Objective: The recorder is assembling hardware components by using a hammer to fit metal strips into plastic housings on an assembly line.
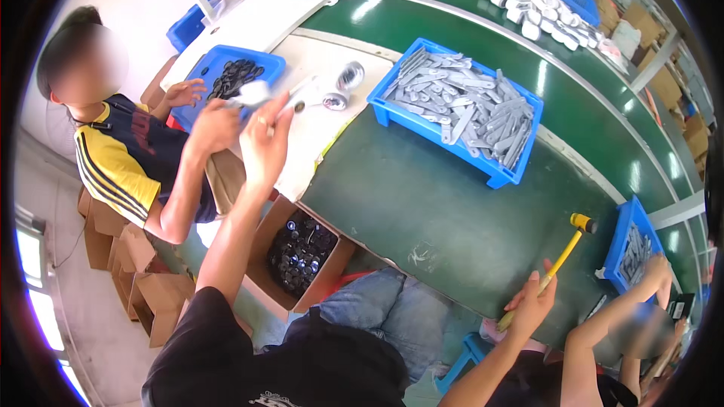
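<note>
My left hand (pixel 265 143) is raised over the pale worktop at the left. Its fingers are bent and pinched close to a pale, handle-shaped part (pixel 303 95); what they hold is too blurred to tell. Beside it, a white rounded piece (pixel 254 92) shows near a co-worker's hand (pixel 214 126). Shiny round metal-looking parts (pixel 335 100) lie just to the right on the worktop. My right hand (pixel 532 303) is closed around the handle of a hammer (pixel 562 258) with a yellow shaft and a yellow-and-black head. The hammer points up and away over the green table.
A blue crate (pixel 445 130) of grey flat parts stands ahead on the green table (pixel 392 203). Below the left edge sits a cardboard box (pixel 332 265) of dark round pieces. A blue tray (pixel 275 68) is at the left co-worker; another co-worker reaches into a blue bin (pixel 623 245) at right.
</note>
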The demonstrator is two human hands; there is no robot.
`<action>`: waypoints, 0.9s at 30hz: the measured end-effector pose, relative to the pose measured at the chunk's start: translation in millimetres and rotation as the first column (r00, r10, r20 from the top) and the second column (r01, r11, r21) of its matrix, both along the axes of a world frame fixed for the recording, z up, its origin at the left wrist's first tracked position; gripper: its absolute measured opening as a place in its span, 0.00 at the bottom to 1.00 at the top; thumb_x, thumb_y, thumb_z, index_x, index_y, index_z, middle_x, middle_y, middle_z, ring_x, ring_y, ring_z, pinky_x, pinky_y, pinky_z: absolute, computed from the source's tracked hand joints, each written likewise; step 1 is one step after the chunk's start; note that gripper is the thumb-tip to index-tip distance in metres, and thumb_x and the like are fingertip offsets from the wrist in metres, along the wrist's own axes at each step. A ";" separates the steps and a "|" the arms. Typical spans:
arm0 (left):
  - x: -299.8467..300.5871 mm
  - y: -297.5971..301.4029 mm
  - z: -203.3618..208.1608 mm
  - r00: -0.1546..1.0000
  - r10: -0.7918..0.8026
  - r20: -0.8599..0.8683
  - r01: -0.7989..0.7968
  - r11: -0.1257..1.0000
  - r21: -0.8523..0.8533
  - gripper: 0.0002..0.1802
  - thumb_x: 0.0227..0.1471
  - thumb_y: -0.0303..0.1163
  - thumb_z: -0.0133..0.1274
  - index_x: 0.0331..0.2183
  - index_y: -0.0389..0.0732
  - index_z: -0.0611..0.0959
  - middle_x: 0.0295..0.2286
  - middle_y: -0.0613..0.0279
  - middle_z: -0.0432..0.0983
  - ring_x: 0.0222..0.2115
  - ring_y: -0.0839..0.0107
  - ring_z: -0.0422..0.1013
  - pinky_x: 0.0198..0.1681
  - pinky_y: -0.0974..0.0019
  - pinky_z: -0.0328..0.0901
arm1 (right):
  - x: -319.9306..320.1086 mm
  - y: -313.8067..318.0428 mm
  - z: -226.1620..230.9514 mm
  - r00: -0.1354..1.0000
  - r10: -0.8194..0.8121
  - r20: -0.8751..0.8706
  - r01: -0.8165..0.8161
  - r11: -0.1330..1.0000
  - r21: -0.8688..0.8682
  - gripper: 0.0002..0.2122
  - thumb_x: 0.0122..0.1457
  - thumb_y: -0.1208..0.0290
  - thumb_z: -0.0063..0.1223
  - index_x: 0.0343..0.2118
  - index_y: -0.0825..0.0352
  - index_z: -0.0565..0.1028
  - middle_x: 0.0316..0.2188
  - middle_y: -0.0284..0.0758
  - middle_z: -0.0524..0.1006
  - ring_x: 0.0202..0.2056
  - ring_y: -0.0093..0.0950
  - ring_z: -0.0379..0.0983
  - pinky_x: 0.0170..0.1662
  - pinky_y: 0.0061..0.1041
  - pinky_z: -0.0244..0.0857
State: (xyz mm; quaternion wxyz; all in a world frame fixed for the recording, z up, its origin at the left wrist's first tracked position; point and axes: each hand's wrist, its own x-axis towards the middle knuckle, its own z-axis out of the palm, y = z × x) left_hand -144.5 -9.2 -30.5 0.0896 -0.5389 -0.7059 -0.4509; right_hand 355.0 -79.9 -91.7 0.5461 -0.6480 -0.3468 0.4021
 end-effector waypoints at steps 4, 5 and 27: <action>-24.5 73.2 17.6 0.998 0.034 0.046 -0.030 0.996 -0.080 0.16 0.62 0.34 0.58 0.50 0.42 0.86 0.41 0.47 0.83 0.38 0.59 0.81 0.43 0.60 0.73 | -0.6 -0.3 0.3 1.000 0.003 -0.014 -0.003 1.000 0.025 0.19 0.70 0.71 0.49 0.62 0.66 0.67 0.20 0.26 0.64 0.11 0.14 0.57 0.13 0.18 0.54; -62.7 93.9 -0.8 0.983 0.026 -0.179 -0.022 1.000 0.022 0.17 0.61 0.37 0.58 0.50 0.43 0.86 0.39 0.46 0.84 0.38 0.53 0.81 0.45 0.56 0.73 | -5.0 -0.3 5.0 1.000 0.015 -0.019 -0.015 1.000 0.018 0.19 0.70 0.71 0.49 0.62 0.66 0.67 0.20 0.26 0.65 0.11 0.14 0.57 0.13 0.18 0.54; 12.6 129.5 -9.5 0.917 -0.308 0.256 0.258 0.943 0.210 0.21 0.66 0.42 0.56 0.25 0.39 0.76 0.17 0.71 0.67 0.20 0.81 0.61 0.24 0.68 0.60 | 0.2 0.0 7.6 0.999 0.035 0.012 -0.036 0.999 0.027 0.17 0.70 0.72 0.48 0.60 0.68 0.68 0.19 0.26 0.66 0.12 0.15 0.60 0.14 0.19 0.57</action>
